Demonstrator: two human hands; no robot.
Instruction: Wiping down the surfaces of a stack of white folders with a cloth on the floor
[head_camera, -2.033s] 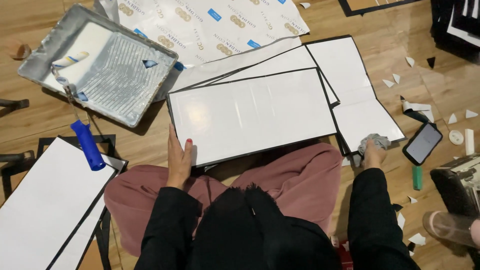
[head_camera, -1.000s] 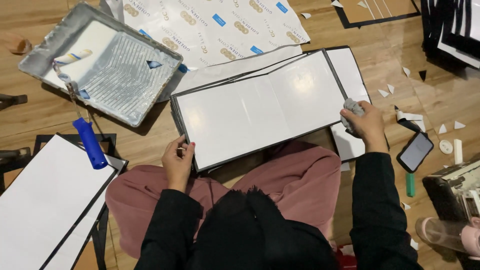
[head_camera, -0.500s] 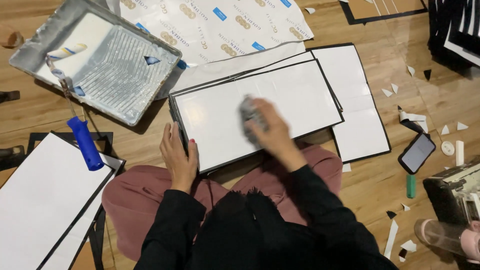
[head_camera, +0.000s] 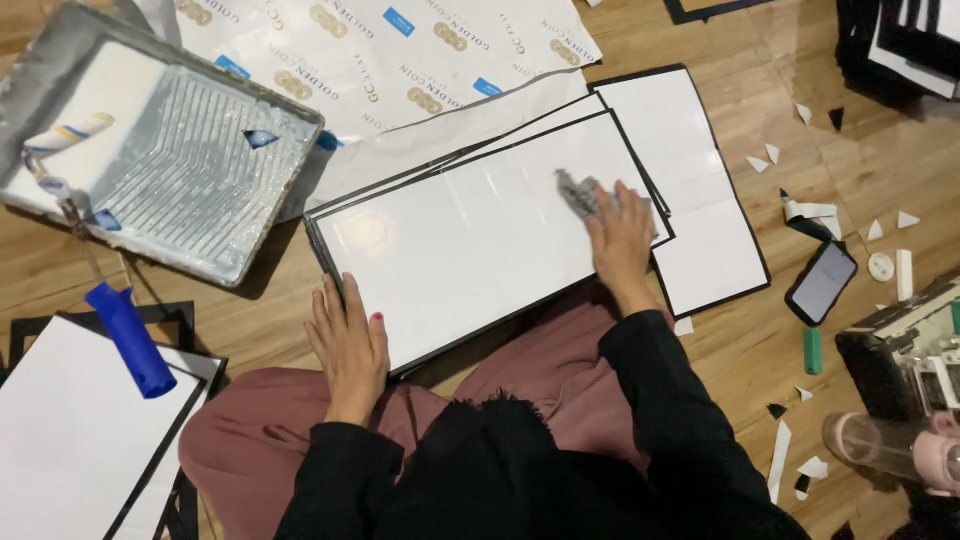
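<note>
The white panel with a thin black edge (head_camera: 480, 245) lies tilted across the person's lap and the wooden floor (head_camera: 780, 340), on top of two or three more panels of the same kind. The right hand (head_camera: 622, 240) rests on the panel's far right end, fingers laid flat and pressing a crumpled grey cloth (head_camera: 583, 193) against the surface; whether the thumb pinches the cloth from beneath cannot be told. The left hand (head_camera: 350, 345) lies at the panel's near left corner, fingers spread and flat over the edge, holding it steady.

The step in hand looks like wiping the panel's face with the cloth. A further stroke would call for steady downward pressure while the left hand keeps the panel from sliding off the lap.

Left of the panel sits a grey paint tray (head_camera: 165, 150) with a small roller in it, and below that a blue-handled tool (head_camera: 130, 340) rests on another white sheet. Right of the panel lie a dark phone (head_camera: 822, 282), a green marker (head_camera: 812, 351) and scattered paper scraps.
</note>
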